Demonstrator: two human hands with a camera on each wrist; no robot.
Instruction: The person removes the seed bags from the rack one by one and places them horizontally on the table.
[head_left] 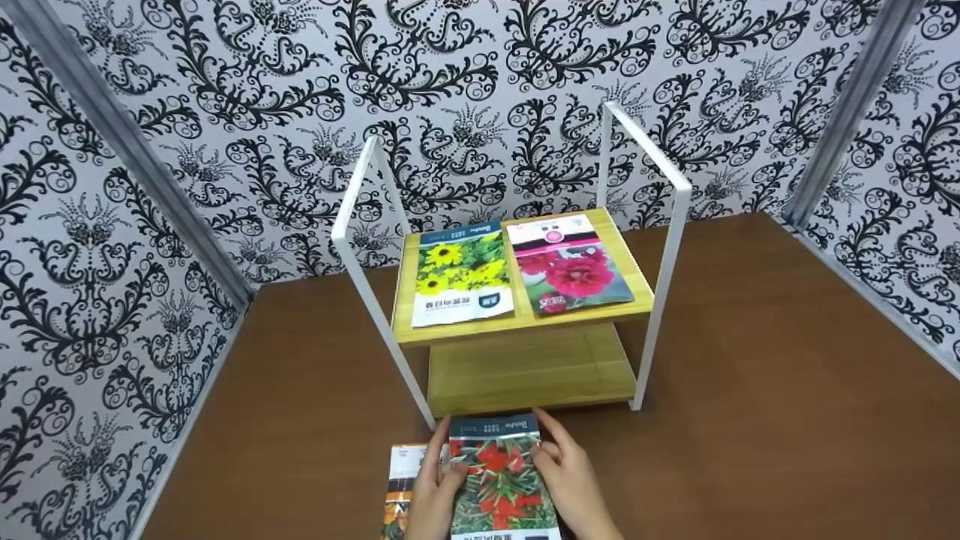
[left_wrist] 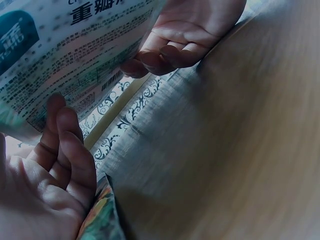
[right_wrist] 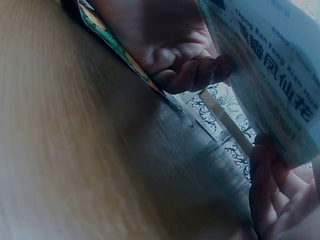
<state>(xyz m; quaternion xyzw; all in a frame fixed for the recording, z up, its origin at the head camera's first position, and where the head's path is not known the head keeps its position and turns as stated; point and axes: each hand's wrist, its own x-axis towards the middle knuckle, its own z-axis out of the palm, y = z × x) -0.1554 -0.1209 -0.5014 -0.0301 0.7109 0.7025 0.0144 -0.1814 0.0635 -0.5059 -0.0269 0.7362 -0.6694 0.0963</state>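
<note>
The red-flower packet [head_left: 501, 484] is raised above the brown table [head_left: 300, 420], before the rack [head_left: 532, 367]; my left hand [head_left: 433, 491] pinches its left edge and my right hand [head_left: 568, 476] its right, thumbs in front, fingers behind, probably to keep it flat and steady. At far left, my left hand hides part of the orange-flower packet [head_left: 398, 491]; the raised packet's bottom leaves the head view, its small back print unreadable.

Lettered packet [right_wrist: 280, 85] | left hand [right_wrist: 172, 45], top, and right hand [right_wrist: 280, 195], lower right, hold its edges | flowered packet [right_wrist: 111, 42] on table [right_wrist: 55, 150] | patterned wall [right_wrist: 226, 97] behind
</note>
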